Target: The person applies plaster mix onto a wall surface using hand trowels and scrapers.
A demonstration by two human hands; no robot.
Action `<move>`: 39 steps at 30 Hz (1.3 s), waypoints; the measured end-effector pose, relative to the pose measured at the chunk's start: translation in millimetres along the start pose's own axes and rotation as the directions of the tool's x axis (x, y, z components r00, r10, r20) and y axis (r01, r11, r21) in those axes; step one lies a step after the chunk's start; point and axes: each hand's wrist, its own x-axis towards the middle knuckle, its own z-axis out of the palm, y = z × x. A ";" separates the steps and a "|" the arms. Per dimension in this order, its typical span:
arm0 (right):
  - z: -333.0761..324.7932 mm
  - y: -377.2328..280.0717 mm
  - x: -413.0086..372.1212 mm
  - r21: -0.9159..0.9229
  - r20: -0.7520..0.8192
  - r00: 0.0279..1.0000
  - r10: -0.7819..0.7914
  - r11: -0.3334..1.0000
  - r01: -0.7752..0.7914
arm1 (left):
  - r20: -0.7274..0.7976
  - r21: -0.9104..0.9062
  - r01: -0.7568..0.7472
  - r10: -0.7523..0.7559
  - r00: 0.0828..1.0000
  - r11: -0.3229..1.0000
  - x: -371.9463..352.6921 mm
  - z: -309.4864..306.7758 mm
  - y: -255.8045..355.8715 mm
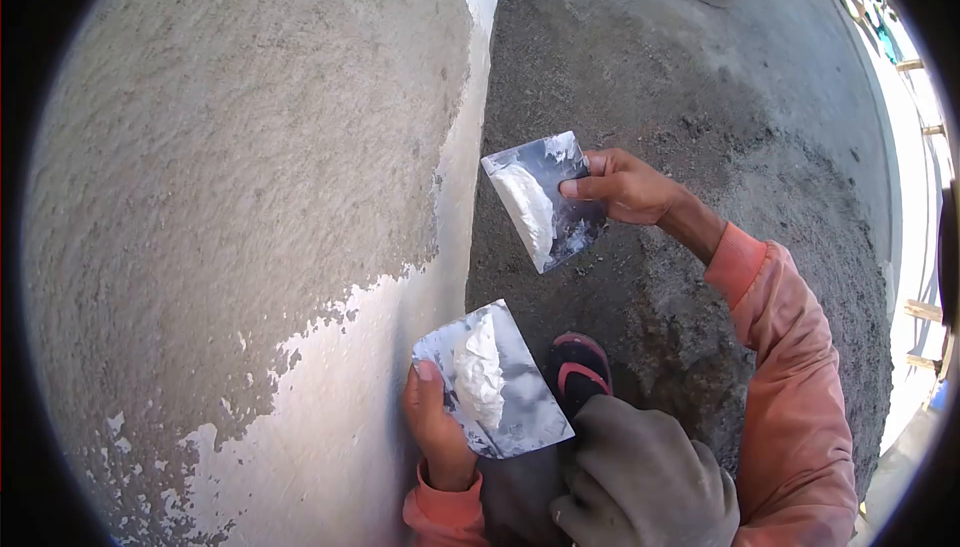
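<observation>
Carrying white paste [481, 372] on the lower plate [535, 417], ridge down the middle, near the top edge. Left hand [438, 422] closed on that plate's left edge, thumb on top. Upper plate [572, 182], well apart, has a paste strip [524, 215] along its left edge; right hand [632, 187] grips the right edge, thumb on top. Wall [250, 147] to the left, part rough grey, part white. Sandal [582, 359] between plates and knee [650, 457]. Gritty ground [700, 297] beyond.
</observation>
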 end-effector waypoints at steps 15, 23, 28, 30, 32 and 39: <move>19.2 176.1 95.5 0.158 -0.460 0.888 -0.008 0.983 0.090 | -0.006 -0.208 0.070 -0.073 0.997 0.976 -22.1 -28.1 -15.1; 21.5 186.7 119.5 0.089 -0.454 0.887 -0.083 0.986 0.138 | -0.032 -0.134 0.049 -0.054 0.998 0.990 -21.9 -34.6 -17.5; 31.1 187.8 129.2 -0.024 -0.467 0.883 -0.048 0.999 0.042 | -0.002 -0.185 0.047 -0.048 0.999 0.982 -24.1 -29.5 -14.5; 35.7 179.1 131.1 -0.085 -0.458 0.888 -0.048 0.996 0.010 | -0.027 -0.164 0.049 -0.054 0.998 0.985 -23.9 -28.4 -15.4; 53.1 146.1 116.5 -0.153 -0.459 0.888 -0.032 0.987 -0.044 | -0.098 -0.127 0.039 -0.052 0.994 0.991 -24.8 -24.8 -16.2; 91.2 89.0 103.2 -0.450 -0.396 0.908 -0.139 0.891 -0.060 | -0.098 -0.124 0.055 -0.068 0.993 0.991 -22.3 -26.6 -16.9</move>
